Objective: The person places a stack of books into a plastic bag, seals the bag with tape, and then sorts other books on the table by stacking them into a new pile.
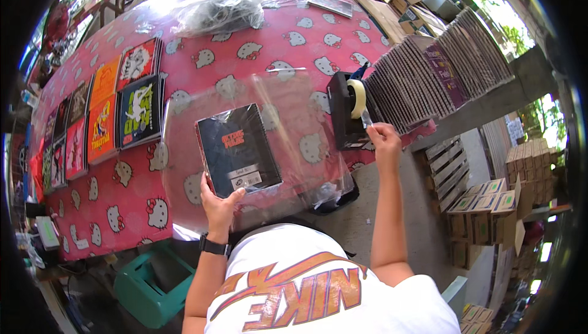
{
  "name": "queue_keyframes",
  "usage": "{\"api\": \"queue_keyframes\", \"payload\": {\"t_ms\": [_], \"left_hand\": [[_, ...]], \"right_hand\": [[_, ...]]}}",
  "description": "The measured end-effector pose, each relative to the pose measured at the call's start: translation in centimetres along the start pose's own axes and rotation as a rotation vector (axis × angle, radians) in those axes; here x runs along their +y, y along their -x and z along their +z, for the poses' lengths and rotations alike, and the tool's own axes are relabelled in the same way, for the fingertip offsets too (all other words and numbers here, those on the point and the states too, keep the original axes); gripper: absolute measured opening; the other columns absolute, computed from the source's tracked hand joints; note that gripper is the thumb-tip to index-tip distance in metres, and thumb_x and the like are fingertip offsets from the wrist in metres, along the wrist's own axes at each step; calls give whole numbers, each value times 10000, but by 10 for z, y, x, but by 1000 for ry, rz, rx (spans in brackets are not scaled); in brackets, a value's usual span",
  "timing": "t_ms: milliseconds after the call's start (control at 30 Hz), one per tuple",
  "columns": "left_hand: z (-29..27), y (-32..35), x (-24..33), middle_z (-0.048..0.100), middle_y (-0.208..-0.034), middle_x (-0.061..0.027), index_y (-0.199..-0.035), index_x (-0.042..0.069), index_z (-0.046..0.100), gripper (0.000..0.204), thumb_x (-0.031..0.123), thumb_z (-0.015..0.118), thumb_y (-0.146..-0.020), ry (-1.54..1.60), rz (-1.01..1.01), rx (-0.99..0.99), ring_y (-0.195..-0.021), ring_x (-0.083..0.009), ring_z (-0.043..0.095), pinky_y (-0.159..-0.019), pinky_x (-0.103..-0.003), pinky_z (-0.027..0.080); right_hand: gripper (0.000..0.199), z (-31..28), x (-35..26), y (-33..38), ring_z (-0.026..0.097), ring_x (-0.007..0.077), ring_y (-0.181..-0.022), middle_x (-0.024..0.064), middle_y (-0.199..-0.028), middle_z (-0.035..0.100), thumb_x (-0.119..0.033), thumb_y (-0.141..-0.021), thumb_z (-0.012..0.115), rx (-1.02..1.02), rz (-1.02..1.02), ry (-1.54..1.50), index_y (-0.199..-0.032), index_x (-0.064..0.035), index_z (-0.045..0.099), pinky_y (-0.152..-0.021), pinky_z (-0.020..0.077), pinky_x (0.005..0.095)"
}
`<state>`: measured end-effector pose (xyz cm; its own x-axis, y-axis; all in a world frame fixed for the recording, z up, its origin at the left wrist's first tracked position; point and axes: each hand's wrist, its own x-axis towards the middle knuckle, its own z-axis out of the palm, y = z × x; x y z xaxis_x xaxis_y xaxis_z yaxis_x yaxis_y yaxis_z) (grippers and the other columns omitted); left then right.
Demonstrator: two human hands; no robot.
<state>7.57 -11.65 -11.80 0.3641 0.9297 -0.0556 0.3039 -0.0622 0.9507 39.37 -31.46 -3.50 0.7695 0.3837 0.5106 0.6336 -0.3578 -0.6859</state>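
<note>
A dark-covered spiral notebook (236, 144) lies slightly tilted on a large clear plastic sheet (294, 120) spread over the table. My left hand (218, 204) grips its lower left corner, the thumb resting on the cover's bottom edge. To the right stands a black tape dispenser (343, 116) with a roll of pale tape (357, 99) in it. At the dispenser's near side my right hand (384, 138) pinches the free end of the clear tape (366, 117) between thumb and fingertips.
Stacked notebooks (139, 110) stand in rows on the left of the pink patterned table (135, 199). Crumpled clear plastic (217, 14) lies at the far side. Tall piles of spiral notebooks (422, 77) rise at the right, beyond the dispenser. Cardboard boxes (487, 208) and a green stool (144, 291) stand below.
</note>
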Motion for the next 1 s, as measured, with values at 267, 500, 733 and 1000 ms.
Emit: {"api": "queue_keyframes", "payload": {"t_ms": [267, 500, 733, 1000], "left_hand": [[-2, -4, 5, 501, -1161, -186, -1266, -63, 351, 906, 142, 833, -527, 153, 36, -55, -1081, -260, 495, -950, -337, 377], [-1, -4, -7, 464, -1190, -208, -1272, -34, 350, 960, 266, 847, -507, -9, 56, 22, -1120, -313, 447, -972, -394, 347], [0, 5, 6, 453, -1209, -222, -1335, -47, 280, 1027, 340, 826, -556, -148, 50, 11, -1134, -343, 425, -976, -412, 333], [-9, 10, 15, 467, -1204, -243, -1345, -74, 259, 1054, 409, 807, -585, -306, 58, 29, -1090, -352, 439, -947, -410, 354]], "right_hand": [[126, 13, 40, 76, 459, 50, -563, -14, -707, 562, -162, -852, 620, -346, 1100, -1115, -800, -48, 615, -490, 341, 187], [127, 107, -129, 36, 513, 107, -545, 10, -643, 581, -152, -806, 659, -1474, 28, -558, -782, -32, 624, -492, 401, 244], [529, 170, -167, 18, 649, 278, -725, 107, -708, 656, -566, -578, 710, -1520, -836, 463, -736, -62, 697, -646, 496, 365], [700, 148, -121, 30, 495, 320, -1014, 144, -981, 545, -526, -546, 778, -982, -468, 341, -980, -17, 573, -860, 407, 391]]}}
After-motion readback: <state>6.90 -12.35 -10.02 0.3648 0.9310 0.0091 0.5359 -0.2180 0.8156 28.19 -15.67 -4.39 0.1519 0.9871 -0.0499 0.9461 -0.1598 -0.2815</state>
